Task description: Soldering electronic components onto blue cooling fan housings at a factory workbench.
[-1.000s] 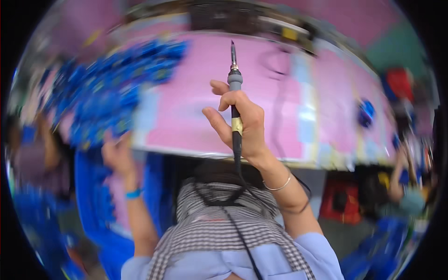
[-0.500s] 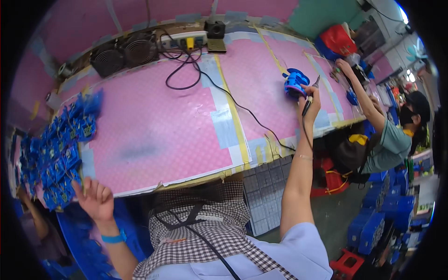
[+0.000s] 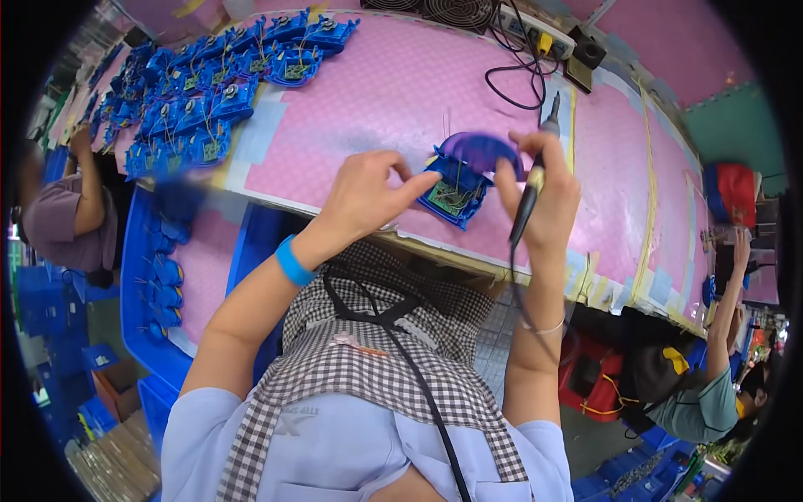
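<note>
My right hand [image 3: 548, 188] grips a soldering iron [image 3: 530, 188] with a dark cord, its tip pointing up and away. Beside its fingers is a blurred, rounded blue-purple shell [image 3: 481, 151]; whether the fingers touch it I cannot tell. That shell adjoins an open blue casing [image 3: 471, 214], in which a green circuit board [image 3: 445, 199] with thin wires shows. My left hand [image 3: 368, 194] comes in from the left, thumb stretched to the casing's edge and fingers apart and bent, nothing within them.
Rows of blue casings with boards and wires [image 3: 192, 105] cover the table's left. A blue bin [image 3: 138, 276] with blue parts stands below them. Fans [image 3: 456, 12], a power strip [image 3: 535, 33] and a looped cable line the back. Co-workers sit at both sides.
The view has swung left. My left hand has come from the casings at the left to mid-table. My right hand has brought the soldering iron back from the right, and an open casing lies between both hands.
</note>
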{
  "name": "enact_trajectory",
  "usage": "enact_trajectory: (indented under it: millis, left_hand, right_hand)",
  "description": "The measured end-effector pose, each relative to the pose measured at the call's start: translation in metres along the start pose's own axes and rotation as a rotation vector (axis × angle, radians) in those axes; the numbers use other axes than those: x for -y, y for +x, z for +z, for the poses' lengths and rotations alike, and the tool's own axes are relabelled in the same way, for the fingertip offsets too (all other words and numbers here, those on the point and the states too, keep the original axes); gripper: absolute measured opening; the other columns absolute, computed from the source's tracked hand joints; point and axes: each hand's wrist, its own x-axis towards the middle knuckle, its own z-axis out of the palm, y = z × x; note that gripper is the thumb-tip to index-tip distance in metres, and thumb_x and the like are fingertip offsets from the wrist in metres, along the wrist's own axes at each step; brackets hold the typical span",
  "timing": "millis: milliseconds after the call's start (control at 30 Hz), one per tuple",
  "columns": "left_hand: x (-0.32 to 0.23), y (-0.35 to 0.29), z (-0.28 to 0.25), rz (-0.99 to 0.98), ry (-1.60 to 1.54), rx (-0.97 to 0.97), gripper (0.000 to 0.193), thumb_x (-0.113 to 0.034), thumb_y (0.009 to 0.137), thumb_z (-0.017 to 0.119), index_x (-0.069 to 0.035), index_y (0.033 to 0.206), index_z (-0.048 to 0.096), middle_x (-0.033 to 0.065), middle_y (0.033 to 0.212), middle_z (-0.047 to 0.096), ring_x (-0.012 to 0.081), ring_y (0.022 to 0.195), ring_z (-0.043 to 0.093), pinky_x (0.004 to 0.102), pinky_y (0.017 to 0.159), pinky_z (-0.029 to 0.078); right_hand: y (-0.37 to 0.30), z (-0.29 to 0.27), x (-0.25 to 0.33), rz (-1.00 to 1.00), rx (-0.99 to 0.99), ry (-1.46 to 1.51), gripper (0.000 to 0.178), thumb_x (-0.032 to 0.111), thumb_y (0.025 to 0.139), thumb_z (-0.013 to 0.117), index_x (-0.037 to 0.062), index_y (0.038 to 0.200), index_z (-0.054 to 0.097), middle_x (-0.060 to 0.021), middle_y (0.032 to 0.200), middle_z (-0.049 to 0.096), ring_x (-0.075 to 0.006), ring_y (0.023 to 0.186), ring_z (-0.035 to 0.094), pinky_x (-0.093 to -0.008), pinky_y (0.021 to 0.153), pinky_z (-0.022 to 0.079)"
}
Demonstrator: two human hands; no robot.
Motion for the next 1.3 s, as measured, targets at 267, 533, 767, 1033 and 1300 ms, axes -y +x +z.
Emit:
enact_trajectory:
  millis: [267, 533, 767, 1033, 1300]
  left_hand:
    - [0.001, -0.003, -0.007, 0.027, 0.096, 0.111, 0.042, -0.035, 0.081, 0.07, 0.001, 0.06, 0.061, 0.0193, 0.059, 0.059, 0.038, 0.055, 0.059, 0.0458, 0.053, 0.045]
    - [0.011, -0.044, 0.005, 0.041, 0.103, -0.113, 0.032, -0.026, 0.081, 0.073, -0.002, 0.064, 0.06, 0.0135, 0.06, 0.059, 0.0312, 0.053, 0.058, 0.0416, 0.05, 0.042]
    - [-0.001, -0.019, -0.04, -0.242, -0.73, 0.041, 0.022, -0.018, 0.09, 0.069, -0.001, 0.103, 0.062, -0.0049, 0.074, 0.05, 0.0056, 0.066, 0.045, 0.0254, 0.059, 0.039]
    - [-0.01, 0.022, -0.025, 0.093, -0.257, 0.084, 0.023, -0.005, 0.087, 0.063, -0.002, 0.108, 0.072, 0.0064, 0.08, 0.063, 0.0148, 0.072, 0.058, 0.028, 0.064, 0.046]
    - [-0.019, 0.03, -0.002, 0.271, 0.083, -0.065, 0.009, -0.005, 0.078, 0.068, -0.002, 0.084, 0.073, 0.0125, 0.074, 0.062, 0.0274, 0.068, 0.062, 0.0388, 0.061, 0.048]
  right_hand:
    - [0.007, 0.009, -0.036, -0.162, -0.197, -0.067, 0.024, 0.013, 0.076, 0.083, 0.006, 0.086, 0.062, -0.0089, 0.081, 0.068, -0.0248, 0.07, 0.064, -0.0356, 0.062, 0.05]
    - [-0.025, 0.027, -0.038, -0.271, 0.143, 0.184, 0.021, -0.014, 0.072, 0.066, 0.0011, 0.081, 0.055, -0.0117, 0.084, 0.067, -0.0276, 0.096, 0.069, -0.0346, 0.074, 0.054]
    - [-0.059, -0.005, -0.015, -0.136, -0.178, 0.195, 0.013, 0.015, 0.096, 0.064, 0.0021, 0.095, 0.061, -0.0058, 0.077, 0.061, -0.0177, 0.08, 0.063, -0.0309, 0.067, 0.049]
    - [-0.084, -0.006, -0.014, 0.421, -0.174, 0.638, 0.015, 0.006, 0.091, 0.064, -0.0014, 0.103, 0.07, -0.0065, 0.09, 0.067, -0.0102, 0.074, 0.061, -0.0235, 0.067, 0.049]
    - [-0.088, 0.012, -0.018, 0.347, -0.099, 0.528, 0.017, 0.003, 0.085, 0.07, -0.0017, 0.101, 0.072, -0.0063, 0.084, 0.068, -0.0097, 0.07, 0.057, -0.0227, 0.062, 0.042]
